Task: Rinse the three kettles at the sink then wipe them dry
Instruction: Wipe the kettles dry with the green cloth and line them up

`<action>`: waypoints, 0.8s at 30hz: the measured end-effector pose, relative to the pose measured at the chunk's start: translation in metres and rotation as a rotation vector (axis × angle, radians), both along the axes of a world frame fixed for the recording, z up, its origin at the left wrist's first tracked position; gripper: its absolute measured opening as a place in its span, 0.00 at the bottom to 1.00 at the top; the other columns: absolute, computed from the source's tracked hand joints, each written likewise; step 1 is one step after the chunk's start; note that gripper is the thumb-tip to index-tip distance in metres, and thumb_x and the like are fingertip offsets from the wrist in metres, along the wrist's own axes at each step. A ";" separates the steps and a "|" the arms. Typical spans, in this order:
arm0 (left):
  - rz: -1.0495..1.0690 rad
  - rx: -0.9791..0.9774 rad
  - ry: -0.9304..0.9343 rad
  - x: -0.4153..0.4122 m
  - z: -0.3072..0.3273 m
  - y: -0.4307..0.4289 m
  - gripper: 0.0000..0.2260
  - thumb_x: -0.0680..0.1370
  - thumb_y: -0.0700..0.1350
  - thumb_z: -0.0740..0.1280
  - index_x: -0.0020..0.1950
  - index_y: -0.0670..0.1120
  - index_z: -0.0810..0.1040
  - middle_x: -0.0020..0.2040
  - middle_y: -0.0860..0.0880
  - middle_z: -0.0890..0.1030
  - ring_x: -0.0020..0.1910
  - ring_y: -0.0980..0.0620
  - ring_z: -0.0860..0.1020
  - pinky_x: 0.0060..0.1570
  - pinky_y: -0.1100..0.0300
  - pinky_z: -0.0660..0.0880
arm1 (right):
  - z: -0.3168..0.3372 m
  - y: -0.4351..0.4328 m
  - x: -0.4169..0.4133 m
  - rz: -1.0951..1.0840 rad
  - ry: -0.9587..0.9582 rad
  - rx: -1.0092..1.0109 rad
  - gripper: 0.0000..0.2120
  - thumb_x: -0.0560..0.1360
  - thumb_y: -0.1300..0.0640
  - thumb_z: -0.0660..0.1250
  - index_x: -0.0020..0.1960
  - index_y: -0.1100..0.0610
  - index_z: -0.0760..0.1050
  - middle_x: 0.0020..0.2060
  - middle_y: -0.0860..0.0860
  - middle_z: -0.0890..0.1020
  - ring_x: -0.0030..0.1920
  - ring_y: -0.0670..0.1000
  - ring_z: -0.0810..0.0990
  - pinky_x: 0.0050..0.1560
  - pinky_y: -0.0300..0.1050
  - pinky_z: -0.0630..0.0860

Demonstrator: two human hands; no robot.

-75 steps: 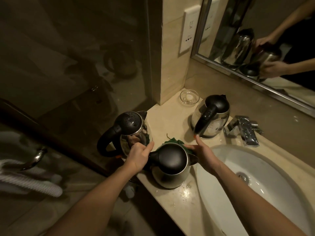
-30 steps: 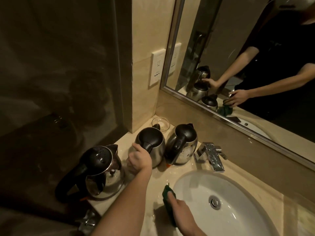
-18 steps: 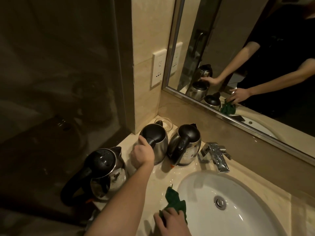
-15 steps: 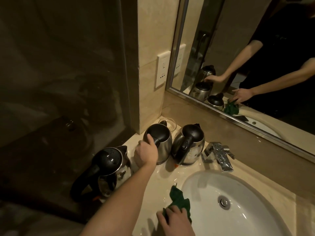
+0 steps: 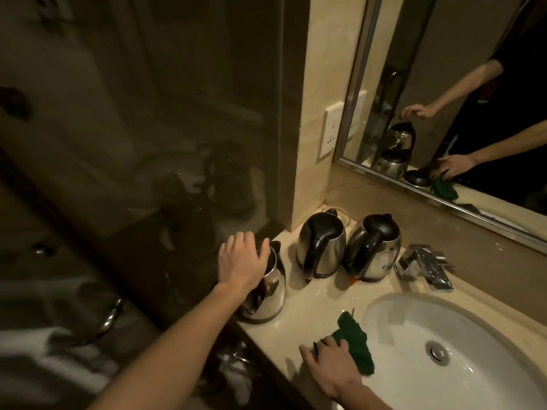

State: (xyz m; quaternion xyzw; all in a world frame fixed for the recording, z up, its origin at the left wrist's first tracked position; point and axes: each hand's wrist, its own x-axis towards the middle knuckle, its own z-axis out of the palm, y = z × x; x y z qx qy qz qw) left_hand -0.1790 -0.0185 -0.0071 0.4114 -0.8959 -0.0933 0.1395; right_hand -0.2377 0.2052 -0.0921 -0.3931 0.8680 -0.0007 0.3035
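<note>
Three steel kettles with black lids stand on the beige counter (image 5: 313, 294). The left kettle (image 5: 270, 294) is at the counter's left edge. My left hand (image 5: 241, 261) lies over its lid, fingers spread and thumb by the spout. The middle kettle (image 5: 321, 247) and the right kettle (image 5: 374, 250) stand side by side near the wall, untouched. A dark green cloth (image 5: 356, 347) lies on the counter at the rim of the sink (image 5: 393, 309). My right hand (image 5: 331, 368) presses on its near end, thumb stretched out on the counter.
A chrome tap (image 5: 426, 267) stands right of the kettles, behind the white basin. A small glass dish (image 5: 344, 214) sits behind the middle kettle. A wall socket (image 5: 330, 137) and mirror (image 5: 444, 69) are above. A dark glass partition (image 5: 177, 143) bounds the counter's left side.
My left hand let go of the middle kettle's handle and moved left onto the left kettle's lid. My right hand stays on the green cloth, which now lies flatter.
</note>
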 end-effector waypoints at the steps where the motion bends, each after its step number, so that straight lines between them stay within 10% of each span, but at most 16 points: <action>1: 0.026 0.005 0.006 0.014 -0.004 -0.003 0.20 0.84 0.59 0.52 0.57 0.46 0.76 0.55 0.48 0.79 0.56 0.49 0.76 0.59 0.53 0.70 | 0.000 -0.002 0.005 0.031 0.009 0.007 0.25 0.83 0.44 0.43 0.60 0.53 0.75 0.59 0.55 0.76 0.61 0.55 0.68 0.65 0.52 0.61; 24: 0.003 0.440 0.102 0.068 -0.053 -0.022 0.22 0.84 0.59 0.54 0.49 0.42 0.77 0.43 0.45 0.76 0.45 0.47 0.76 0.45 0.55 0.70 | -0.010 0.002 0.025 -0.038 0.145 0.105 0.23 0.83 0.44 0.43 0.62 0.51 0.73 0.59 0.54 0.76 0.59 0.55 0.69 0.64 0.51 0.63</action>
